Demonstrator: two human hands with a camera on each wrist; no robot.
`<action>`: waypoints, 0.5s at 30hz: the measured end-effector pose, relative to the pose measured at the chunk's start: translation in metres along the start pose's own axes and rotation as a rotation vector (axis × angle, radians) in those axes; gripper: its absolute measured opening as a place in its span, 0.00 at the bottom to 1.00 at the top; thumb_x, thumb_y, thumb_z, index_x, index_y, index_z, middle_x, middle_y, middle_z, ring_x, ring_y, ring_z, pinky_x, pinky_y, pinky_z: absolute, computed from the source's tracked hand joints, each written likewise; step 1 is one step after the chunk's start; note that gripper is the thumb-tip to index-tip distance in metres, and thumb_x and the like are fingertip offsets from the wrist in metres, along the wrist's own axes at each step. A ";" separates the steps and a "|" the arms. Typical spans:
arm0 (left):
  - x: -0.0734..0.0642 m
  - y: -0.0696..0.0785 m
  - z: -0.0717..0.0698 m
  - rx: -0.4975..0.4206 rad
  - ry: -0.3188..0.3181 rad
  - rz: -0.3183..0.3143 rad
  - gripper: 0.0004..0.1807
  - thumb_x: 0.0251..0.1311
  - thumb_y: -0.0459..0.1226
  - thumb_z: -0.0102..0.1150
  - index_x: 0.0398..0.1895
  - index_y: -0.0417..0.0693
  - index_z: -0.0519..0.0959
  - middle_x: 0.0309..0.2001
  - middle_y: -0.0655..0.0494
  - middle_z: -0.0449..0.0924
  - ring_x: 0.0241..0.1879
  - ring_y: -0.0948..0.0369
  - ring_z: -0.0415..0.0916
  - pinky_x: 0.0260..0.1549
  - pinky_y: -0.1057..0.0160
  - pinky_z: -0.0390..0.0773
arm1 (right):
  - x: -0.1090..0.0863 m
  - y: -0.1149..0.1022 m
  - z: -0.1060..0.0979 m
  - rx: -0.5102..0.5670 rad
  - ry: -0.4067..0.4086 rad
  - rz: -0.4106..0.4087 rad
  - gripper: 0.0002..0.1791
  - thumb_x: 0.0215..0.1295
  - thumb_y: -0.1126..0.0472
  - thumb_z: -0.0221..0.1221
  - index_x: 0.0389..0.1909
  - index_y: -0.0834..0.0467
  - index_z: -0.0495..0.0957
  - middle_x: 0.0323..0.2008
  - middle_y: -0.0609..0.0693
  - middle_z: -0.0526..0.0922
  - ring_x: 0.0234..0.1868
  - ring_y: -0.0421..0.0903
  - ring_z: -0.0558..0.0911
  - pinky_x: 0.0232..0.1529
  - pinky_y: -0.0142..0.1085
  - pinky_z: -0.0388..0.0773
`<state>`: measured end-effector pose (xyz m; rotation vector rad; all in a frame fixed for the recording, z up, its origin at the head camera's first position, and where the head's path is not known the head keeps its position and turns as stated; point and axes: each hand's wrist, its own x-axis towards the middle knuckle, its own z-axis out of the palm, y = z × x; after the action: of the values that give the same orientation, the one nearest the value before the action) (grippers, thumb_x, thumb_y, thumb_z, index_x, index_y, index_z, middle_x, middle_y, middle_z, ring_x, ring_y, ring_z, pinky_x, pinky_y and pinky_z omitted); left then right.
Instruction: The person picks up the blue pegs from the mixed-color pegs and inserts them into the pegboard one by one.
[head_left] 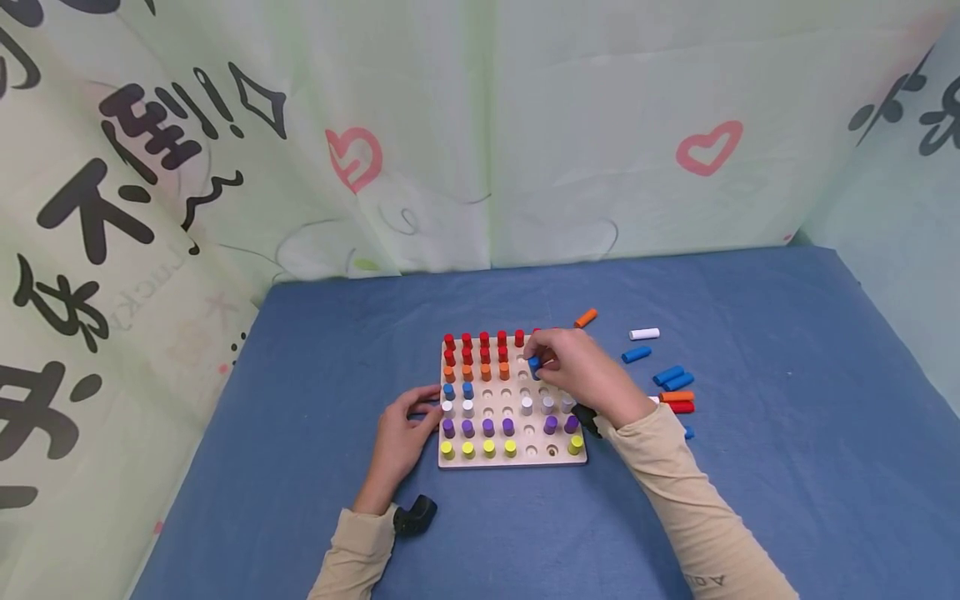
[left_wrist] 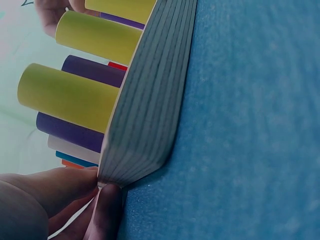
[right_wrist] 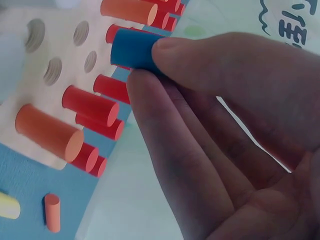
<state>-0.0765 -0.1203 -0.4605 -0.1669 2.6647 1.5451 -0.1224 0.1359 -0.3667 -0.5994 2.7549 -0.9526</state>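
Observation:
A light wooden pegboard lies on the blue cloth, with rows of red, orange, blue, white, purple and yellow pegs standing in it. Several holes hold no peg. My right hand pinches a blue peg between thumb and fingertips above the board's right part. In the right wrist view that peg is tilted and clear of the holes. My left hand holds the board's left edge; the left wrist view shows thumb and a finger at the board's corner, beside the yellow pegs.
Loose pegs lie right of the board: an orange peg at the back, a white peg, several blue pegs, and a red peg partly behind my right forearm. A printed curtain hangs behind the table.

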 end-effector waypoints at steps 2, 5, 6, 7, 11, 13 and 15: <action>0.000 0.000 0.000 0.000 0.002 0.000 0.19 0.65 0.37 0.63 0.59 0.48 0.79 0.55 0.52 0.81 0.45 0.59 0.78 0.42 0.61 0.83 | 0.001 -0.002 0.001 -0.003 -0.007 0.003 0.12 0.57 0.78 0.62 0.41 0.65 0.81 0.39 0.55 0.84 0.41 0.50 0.84 0.45 0.43 0.84; 0.000 -0.001 0.000 -0.002 0.004 0.001 0.19 0.65 0.37 0.63 0.59 0.48 0.79 0.55 0.52 0.81 0.45 0.58 0.78 0.42 0.60 0.83 | 0.003 -0.005 0.004 -0.004 -0.009 0.004 0.12 0.57 0.78 0.63 0.42 0.65 0.82 0.40 0.56 0.84 0.42 0.50 0.85 0.45 0.43 0.84; 0.000 -0.001 0.001 -0.003 0.004 0.000 0.19 0.65 0.37 0.63 0.59 0.48 0.79 0.55 0.52 0.81 0.45 0.58 0.78 0.42 0.60 0.83 | 0.003 -0.006 0.005 0.000 -0.010 0.006 0.12 0.57 0.78 0.63 0.42 0.65 0.82 0.40 0.56 0.84 0.42 0.50 0.85 0.45 0.42 0.84; 0.000 -0.001 0.000 -0.005 0.004 -0.001 0.19 0.65 0.37 0.63 0.60 0.48 0.79 0.55 0.52 0.81 0.45 0.58 0.78 0.43 0.60 0.83 | 0.003 -0.007 0.006 0.002 -0.010 0.007 0.12 0.57 0.78 0.63 0.42 0.65 0.82 0.40 0.56 0.84 0.42 0.50 0.85 0.45 0.42 0.84; 0.001 -0.002 0.001 -0.016 0.000 -0.003 0.20 0.64 0.36 0.64 0.59 0.47 0.79 0.55 0.51 0.81 0.45 0.58 0.79 0.43 0.61 0.83 | 0.005 -0.010 0.008 0.011 -0.016 0.006 0.12 0.58 0.77 0.63 0.43 0.65 0.81 0.40 0.55 0.84 0.43 0.50 0.85 0.45 0.42 0.84; 0.001 -0.003 0.000 -0.024 -0.003 0.003 0.19 0.64 0.36 0.64 0.59 0.46 0.79 0.54 0.50 0.82 0.45 0.57 0.79 0.42 0.62 0.83 | 0.006 -0.011 0.010 0.010 -0.018 -0.002 0.12 0.58 0.77 0.63 0.42 0.65 0.81 0.39 0.55 0.84 0.43 0.50 0.85 0.45 0.42 0.84; 0.002 -0.004 0.000 -0.031 -0.005 0.005 0.19 0.64 0.35 0.64 0.59 0.46 0.79 0.54 0.49 0.82 0.45 0.57 0.79 0.42 0.62 0.83 | 0.007 -0.012 0.011 0.011 -0.019 -0.006 0.12 0.58 0.77 0.63 0.42 0.65 0.81 0.39 0.55 0.84 0.43 0.51 0.85 0.45 0.42 0.84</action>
<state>-0.0779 -0.1220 -0.4642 -0.1576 2.6401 1.5863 -0.1216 0.1182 -0.3678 -0.6116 2.7307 -0.9572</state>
